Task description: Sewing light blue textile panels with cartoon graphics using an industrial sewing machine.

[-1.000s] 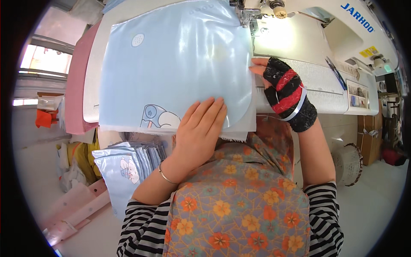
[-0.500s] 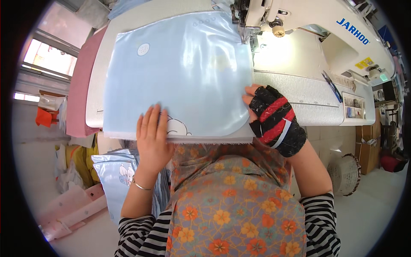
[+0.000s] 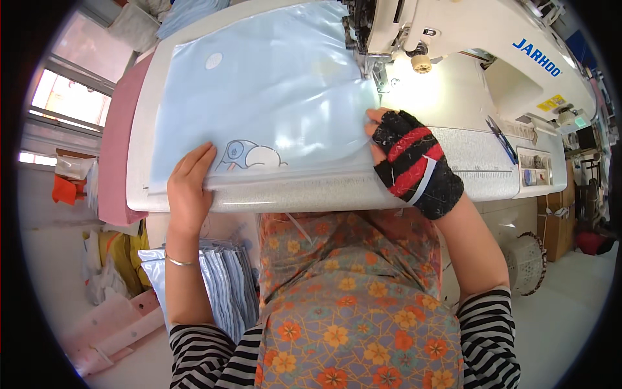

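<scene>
A light blue, shiny fabric panel (image 3: 259,97) with a printed cartoon figure near its front edge lies on the sewing machine table. Its right edge reaches the presser foot (image 3: 376,68) of the white sewing machine (image 3: 447,23). My left hand (image 3: 190,185) lies flat on the panel's front left part, fingers stretched out beside the print. In a black and red fingerless glove, my right hand (image 3: 418,165) rests on the panel's right edge, just in front of the foot. Its bare fingertips touch the fabric, and the thumb sits apart from them.
Scissors (image 3: 502,138) and a small parts tray (image 3: 535,168) lie at the table's right. A stack of blue fabric pieces (image 3: 227,285) hangs below the table at left. Pink cloth (image 3: 123,142) covers the left side. A white basket (image 3: 526,264) stands on the floor at right.
The panel has moved away from me toward the machine, uncovering the table's front edge. My left hand has shifted left and slightly forward. My right hand has gone a little forward.
</scene>
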The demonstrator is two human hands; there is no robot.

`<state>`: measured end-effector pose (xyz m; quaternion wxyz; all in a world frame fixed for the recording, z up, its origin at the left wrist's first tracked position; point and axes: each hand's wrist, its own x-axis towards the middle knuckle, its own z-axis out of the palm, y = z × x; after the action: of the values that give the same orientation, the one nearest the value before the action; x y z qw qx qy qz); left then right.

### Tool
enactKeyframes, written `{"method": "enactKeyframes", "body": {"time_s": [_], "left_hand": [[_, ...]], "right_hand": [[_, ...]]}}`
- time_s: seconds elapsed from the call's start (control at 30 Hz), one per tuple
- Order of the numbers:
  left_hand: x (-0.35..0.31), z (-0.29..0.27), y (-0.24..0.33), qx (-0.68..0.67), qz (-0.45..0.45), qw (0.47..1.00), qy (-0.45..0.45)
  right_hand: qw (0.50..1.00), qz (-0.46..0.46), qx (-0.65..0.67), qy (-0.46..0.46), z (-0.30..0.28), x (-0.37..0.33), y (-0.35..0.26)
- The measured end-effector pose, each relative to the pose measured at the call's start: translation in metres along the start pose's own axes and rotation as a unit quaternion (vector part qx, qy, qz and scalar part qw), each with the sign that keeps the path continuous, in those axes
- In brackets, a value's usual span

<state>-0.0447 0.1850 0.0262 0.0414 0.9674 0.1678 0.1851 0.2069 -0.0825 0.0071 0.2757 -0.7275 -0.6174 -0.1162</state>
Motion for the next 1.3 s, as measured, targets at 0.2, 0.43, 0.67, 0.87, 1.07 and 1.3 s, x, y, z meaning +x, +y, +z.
{"method": "enactKeyframes", "body": {"time_s": [0.2, 0.43, 0.67, 0.87, 1.07, 1.3], "left_hand": [[0.035, 0.01, -0.018, 0.013, 0.043, 0.999, 0.021], [0.043, 0.012, -0.019, 0.075, 0.083, 0.993, 0.024], [0.012, -0.004, 0.017, 0.133, 0.107, 0.985, -0.039], [-0.02, -0.027, 0.074, 0.105, 0.14, 0.977, -0.122], [-0.035, -0.03, 0.122, -0.047, 0.186, 0.954, -0.231], [-0.027, -0.004, 0.162, -0.142, 0.239, 0.94, -0.196]], "right_hand": [[0.998, 0.044, -0.012, -0.053, 0.01, 0.015, 0.019], [0.997, 0.039, -0.049, -0.045, 0.013, 0.018, 0.017], [0.993, 0.064, -0.065, -0.068, 0.016, 0.018, 0.019], [0.997, 0.048, -0.019, -0.056, 0.013, 0.015, 0.017], [0.998, 0.045, 0.002, -0.041, 0.009, 0.018, 0.019], [0.999, 0.022, 0.013, -0.022, 0.006, 0.016, 0.017]]}}
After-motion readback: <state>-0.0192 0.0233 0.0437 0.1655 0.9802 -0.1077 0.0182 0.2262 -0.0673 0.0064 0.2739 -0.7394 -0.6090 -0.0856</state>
